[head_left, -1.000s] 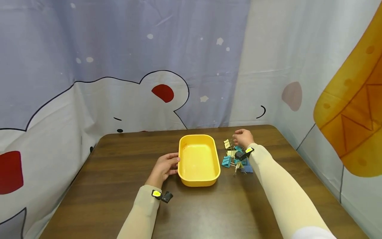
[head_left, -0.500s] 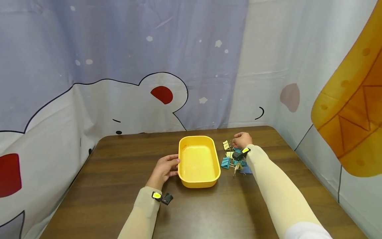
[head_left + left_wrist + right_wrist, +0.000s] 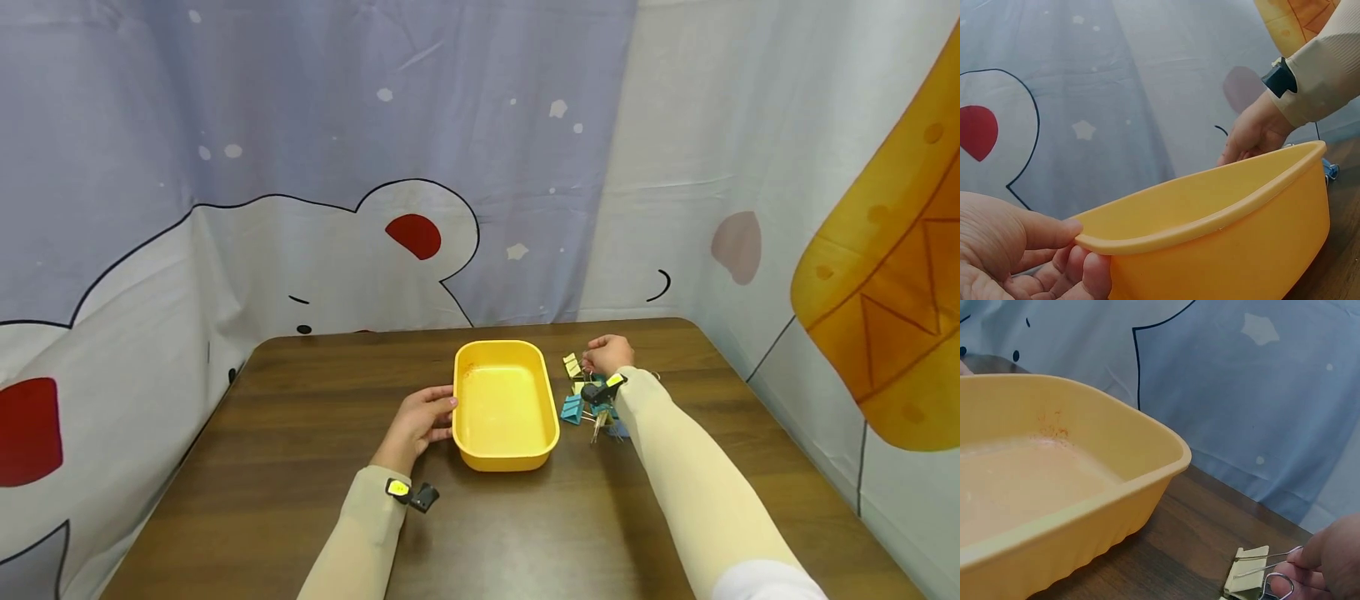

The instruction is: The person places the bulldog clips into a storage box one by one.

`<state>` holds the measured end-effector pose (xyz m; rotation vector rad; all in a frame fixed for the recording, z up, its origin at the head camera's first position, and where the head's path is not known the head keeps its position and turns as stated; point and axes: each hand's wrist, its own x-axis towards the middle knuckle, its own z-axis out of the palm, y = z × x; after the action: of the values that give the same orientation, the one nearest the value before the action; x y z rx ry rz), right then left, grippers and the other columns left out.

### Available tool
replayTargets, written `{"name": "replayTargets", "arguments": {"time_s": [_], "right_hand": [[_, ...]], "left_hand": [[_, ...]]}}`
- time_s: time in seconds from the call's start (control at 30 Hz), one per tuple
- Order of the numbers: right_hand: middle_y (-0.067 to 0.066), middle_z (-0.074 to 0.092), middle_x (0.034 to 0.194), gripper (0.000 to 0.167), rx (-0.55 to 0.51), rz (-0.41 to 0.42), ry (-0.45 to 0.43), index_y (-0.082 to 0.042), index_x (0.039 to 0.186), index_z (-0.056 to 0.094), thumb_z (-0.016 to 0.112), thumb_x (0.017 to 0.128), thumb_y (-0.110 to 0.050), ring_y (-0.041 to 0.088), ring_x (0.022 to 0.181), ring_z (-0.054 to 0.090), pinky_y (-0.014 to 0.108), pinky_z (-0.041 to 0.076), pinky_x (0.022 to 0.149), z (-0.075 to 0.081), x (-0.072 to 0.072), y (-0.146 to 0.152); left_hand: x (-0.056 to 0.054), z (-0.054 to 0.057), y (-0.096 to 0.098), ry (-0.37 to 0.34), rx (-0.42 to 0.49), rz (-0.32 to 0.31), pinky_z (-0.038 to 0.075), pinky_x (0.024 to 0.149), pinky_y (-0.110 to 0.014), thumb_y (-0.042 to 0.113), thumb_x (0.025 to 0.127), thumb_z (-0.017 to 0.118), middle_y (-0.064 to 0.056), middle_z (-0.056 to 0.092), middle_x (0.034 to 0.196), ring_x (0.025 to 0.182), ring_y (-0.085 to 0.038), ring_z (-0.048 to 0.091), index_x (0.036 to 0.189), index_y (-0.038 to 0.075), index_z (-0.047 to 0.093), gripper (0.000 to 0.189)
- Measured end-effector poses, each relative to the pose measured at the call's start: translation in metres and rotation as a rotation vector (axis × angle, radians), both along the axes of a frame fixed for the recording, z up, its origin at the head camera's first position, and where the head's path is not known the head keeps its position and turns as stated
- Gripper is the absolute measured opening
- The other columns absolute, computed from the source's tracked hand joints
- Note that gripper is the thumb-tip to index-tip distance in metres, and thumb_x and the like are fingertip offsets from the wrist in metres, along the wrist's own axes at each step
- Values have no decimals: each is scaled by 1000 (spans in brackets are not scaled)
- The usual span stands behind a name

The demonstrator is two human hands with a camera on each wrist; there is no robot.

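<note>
Over on the right, the right hand [image 3: 609, 353] has a pale yellow clip [image 3: 1249, 569] by its wire: thumb and fingers pinch the end of a silver handle [image 3: 1272, 555], with the clip's body sitting just beyond the fingertips, outside the grip. The second wire loop hangs right in front of the curled fingers [image 3: 1300, 578]. And this clip lies between the hand and the yellow tub [image 3: 506, 408], near the tub's side wall but apart from it!

Below that hand, nearer the person, it's a real jumble: a teal clip [image 3: 572, 409] lies close to the tub, more clips bunch beside it, several partly hidden by the wrist camera [image 3: 602, 389].

Across to the left hand [image 3: 416, 421], and that's a firm hold on the tub: thumb [image 3: 1054, 232] on the rim, fingers bent beneath it against the outer wall. The tub stands upright on the brown wooden table [image 3: 300, 400], between the two hands, reddish marks [image 3: 1054, 431] showing inside. Behind it all, a printed curtain [image 3: 337, 267] hangs past the table's far edge.
</note>
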<state>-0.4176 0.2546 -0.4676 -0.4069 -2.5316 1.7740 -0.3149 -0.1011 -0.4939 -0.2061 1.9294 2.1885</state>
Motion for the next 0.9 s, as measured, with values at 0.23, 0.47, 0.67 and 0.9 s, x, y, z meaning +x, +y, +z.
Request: {"name": "replayTargets", "arguments": {"time_s": [0.23,0.47,0.67,0.9], "right_hand": [[17,70,80,24,-25,-47,30,12,111,60,67,88,8,16,63,70,27,60,61,2,-4,0],[24,70,95,16,-11,-87,102,7,103,62,68,88,5,27,76,74,28,60,62,11,-8,-3],[29,69,99,13,-70,-27,131,8,102,58,65,91,7,20,69,74,29,61,66,26,-6,-11],[19,67,92,13,-113,53,138,6,100,55,66,92,6,20,72,74,37,61,78,42,-2,-25]], "left_hand": [[-1,0,1,-8,6,-9,60,59,-29,9,100,64,-14,64,99,74,-15,61,136,0,59,38],[-2,0,1,-13,2,4,60,61,-31,11,99,65,-11,64,96,75,-15,62,135,3,61,36],[-2,-1,1,-13,12,12,60,60,-30,10,99,65,-12,64,98,74,-15,61,135,2,61,37],[-1,-1,1,-13,16,0,60,61,-31,9,99,65,-14,65,101,75,-16,62,136,1,60,38]]}}
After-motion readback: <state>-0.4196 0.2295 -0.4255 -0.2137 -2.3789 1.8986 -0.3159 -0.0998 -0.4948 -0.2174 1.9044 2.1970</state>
